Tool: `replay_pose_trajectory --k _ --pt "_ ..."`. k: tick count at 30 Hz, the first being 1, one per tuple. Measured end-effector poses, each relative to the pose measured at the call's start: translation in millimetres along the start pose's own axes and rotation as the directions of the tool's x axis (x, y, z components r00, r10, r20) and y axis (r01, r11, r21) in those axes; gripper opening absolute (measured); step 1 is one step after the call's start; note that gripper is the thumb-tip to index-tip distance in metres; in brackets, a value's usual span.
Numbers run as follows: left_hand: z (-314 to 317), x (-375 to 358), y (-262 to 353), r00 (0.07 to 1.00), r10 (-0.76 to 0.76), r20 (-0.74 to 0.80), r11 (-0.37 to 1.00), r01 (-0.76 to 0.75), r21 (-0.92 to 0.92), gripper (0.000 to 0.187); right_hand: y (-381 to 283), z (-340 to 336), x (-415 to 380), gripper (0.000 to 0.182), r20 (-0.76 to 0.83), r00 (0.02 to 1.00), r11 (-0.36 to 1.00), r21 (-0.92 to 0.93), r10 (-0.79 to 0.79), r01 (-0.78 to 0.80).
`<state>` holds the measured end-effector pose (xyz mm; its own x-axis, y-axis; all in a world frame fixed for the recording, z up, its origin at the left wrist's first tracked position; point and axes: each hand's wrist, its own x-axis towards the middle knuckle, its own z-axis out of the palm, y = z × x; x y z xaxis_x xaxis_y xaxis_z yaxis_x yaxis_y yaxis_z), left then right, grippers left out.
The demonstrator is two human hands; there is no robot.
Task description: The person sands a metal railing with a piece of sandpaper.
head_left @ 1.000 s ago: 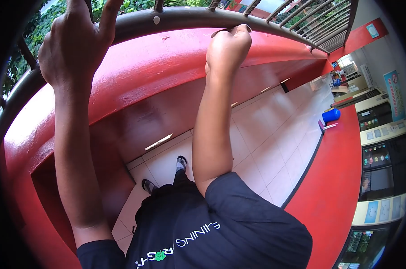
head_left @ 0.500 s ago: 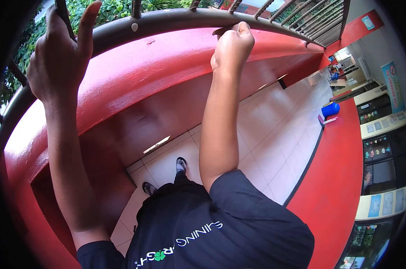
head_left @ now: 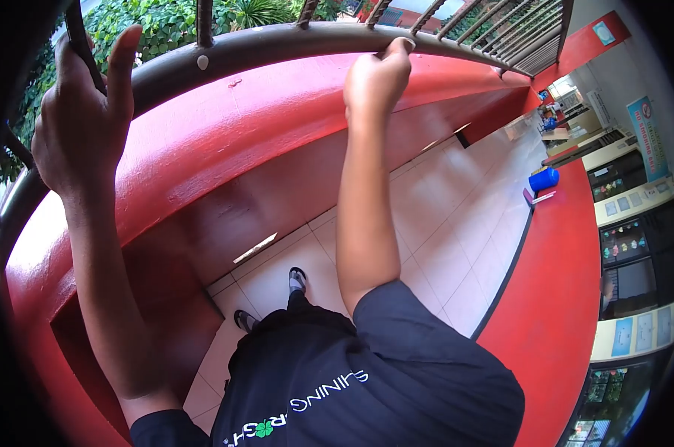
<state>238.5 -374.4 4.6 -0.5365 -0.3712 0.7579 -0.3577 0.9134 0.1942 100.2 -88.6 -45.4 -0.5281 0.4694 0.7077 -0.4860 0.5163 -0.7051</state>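
Note:
At the upper left, my left hand (head_left: 84, 127) is around a thin upright bar (head_left: 81, 45) of the railing, which passes between the thumb and fingers. Its thumb sticks up, and the fingertips are partly hidden behind the bar. My right hand (head_left: 378, 78) is closed in a fist against the thick, dark curved handrail (head_left: 270, 39), thumb on top. Whatever it grips, if anything, is hidden by the hand. A pale bolt head (head_left: 203, 62) shows on the rail between both hands.
Below the rail runs a glossy red ledge (head_left: 203, 127). Green plants (head_left: 151, 26) grow beyond the bars. My sandalled feet stand on pale floor tiles (head_left: 315, 257). A blue bucket (head_left: 544, 179) lies along the red far wall (head_left: 549, 298), with windows and a hanging banner (head_left: 650, 138).
The view has shifted slightly, so the rail sits lower and further left. My right hand has moved a little rightward along the rail; a dark edge beside its fingers no longer shows.

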Motion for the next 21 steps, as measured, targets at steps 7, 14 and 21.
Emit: replay_pose_trajectory --k 7,14,21 --pt "9.1 3.2 -5.3 0.990 0.055 -0.134 0.997 -0.061 -0.039 0.085 -7.1 -18.7 -0.6 0.025 0.181 0.983 0.997 -0.066 0.039 -0.027" --pt "10.4 2.5 -8.6 0.990 0.055 -0.128 0.998 -0.059 -0.030 0.085 1.1 -26.9 14.0 0.042 0.231 0.972 0.980 -0.201 0.034 0.013" --pt "13.5 5.8 -9.4 0.993 0.034 -0.115 0.999 -0.036 -0.012 0.084 13.3 -36.5 46.9 0.047 0.195 0.976 0.988 -0.136 0.101 -0.075"
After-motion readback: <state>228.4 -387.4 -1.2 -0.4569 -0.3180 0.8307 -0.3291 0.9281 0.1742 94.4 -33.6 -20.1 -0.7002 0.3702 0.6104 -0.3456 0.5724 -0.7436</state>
